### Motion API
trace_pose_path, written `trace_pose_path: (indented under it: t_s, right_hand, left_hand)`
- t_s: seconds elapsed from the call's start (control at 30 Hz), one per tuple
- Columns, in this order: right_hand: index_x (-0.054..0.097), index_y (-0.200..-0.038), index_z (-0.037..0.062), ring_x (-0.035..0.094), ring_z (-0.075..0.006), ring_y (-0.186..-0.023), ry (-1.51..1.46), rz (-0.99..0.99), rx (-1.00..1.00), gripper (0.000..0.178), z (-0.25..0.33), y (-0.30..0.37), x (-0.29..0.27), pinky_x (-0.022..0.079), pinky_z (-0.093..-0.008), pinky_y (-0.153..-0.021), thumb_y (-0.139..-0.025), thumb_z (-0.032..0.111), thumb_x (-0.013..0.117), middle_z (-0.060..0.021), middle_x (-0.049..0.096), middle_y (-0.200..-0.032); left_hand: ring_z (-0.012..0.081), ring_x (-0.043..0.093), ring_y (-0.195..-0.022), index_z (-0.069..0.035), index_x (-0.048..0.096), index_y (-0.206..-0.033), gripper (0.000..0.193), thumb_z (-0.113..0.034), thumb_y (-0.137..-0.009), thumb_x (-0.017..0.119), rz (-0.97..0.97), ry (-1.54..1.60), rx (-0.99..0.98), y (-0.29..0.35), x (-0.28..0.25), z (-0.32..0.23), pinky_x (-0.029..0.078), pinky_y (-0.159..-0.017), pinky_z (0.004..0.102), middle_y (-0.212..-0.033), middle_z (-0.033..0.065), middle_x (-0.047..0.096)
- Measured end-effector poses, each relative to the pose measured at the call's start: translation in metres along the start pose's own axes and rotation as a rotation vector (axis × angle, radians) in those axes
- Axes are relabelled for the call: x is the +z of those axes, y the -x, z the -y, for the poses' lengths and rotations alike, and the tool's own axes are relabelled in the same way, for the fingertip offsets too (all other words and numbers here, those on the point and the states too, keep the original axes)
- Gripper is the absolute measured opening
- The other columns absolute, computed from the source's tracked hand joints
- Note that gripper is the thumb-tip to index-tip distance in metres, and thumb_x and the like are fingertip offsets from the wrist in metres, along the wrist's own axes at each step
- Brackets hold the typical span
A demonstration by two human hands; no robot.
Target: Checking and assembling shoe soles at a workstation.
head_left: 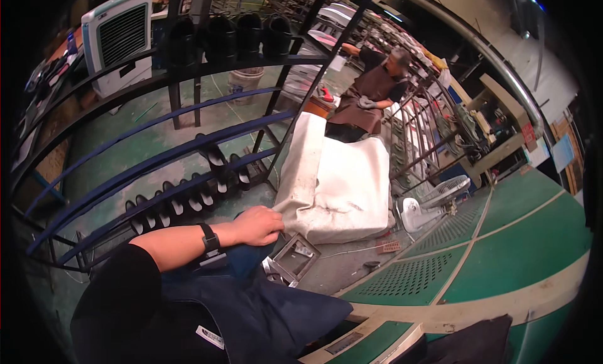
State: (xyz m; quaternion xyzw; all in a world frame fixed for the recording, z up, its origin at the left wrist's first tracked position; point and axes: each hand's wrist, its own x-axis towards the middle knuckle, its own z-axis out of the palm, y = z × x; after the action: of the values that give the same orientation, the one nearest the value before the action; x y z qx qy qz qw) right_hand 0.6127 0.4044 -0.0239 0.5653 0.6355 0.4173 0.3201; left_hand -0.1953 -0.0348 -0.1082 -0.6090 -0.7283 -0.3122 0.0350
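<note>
My left hand (pixel 259 226), with a dark watch (pixel 210 238) on its wrist, reaches in from the left with its fingers curled closed. It grips the near left edge of a large off-white cloth (pixel 352 188), which is bunched into folds by the fingers. The cloth drapes over a block-like thing whose shape is hidden. Below the hand hangs dark blue fabric (pixel 251 304). My right hand is out of view; at the lower right there is only dark fabric (pixel 471 345).
A dark metal rack (pixel 182 122) holding several black shoe-like pieces (pixel 204 197) stands left. A person (pixel 370 94) in a brown apron sits beyond the cloth. A white fan (pixel 433 204) and green panelled machine (pixel 490 238) are right. A metal frame (pixel 296 258) lies below the cloth.
</note>
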Motion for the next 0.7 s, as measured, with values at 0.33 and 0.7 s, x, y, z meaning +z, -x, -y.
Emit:
trace_pose_path:
  t_s: [0.33, 0.7]
  right_hand:
    - [0.025, -0.143, -0.0166, 0.043, -0.0476, -0.126, -1.045, -0.308, 0.301, 0.121, -0.011, 0.216, -0.156, 0.039, -0.0448, -0.108, -0.069, 0.064, 0.078, -0.0413, 0.038, -0.136]
    - [0.021, -0.149, -0.0076, 0.055, -0.0369, -0.116, -1.346, -0.465, 0.591, 0.113, -0.009, 0.306, -0.208, 0.047, -0.042, -0.1, -0.074, 0.052, 0.081, -0.0297, 0.049, -0.134]
  left_hand:
    - [0.0323, 0.062, -0.087, -0.009, 0.069, -0.092, 0.019, -0.017, -0.079, 0.058, 0.044, 0.083, -0.146, 0.009, -0.022, 0.023, 0.05, -0.076, 0.0454, -0.085, 0.0108, 0.062]
    - [0.031, 0.062, -0.081, -0.008, 0.069, -0.089, 0.015, -0.014, -0.077, 0.061, -0.037, 0.071, -0.097, 0.013, -0.028, 0.042, 0.05, -0.071, 0.0422, -0.081, 0.0099, 0.061]
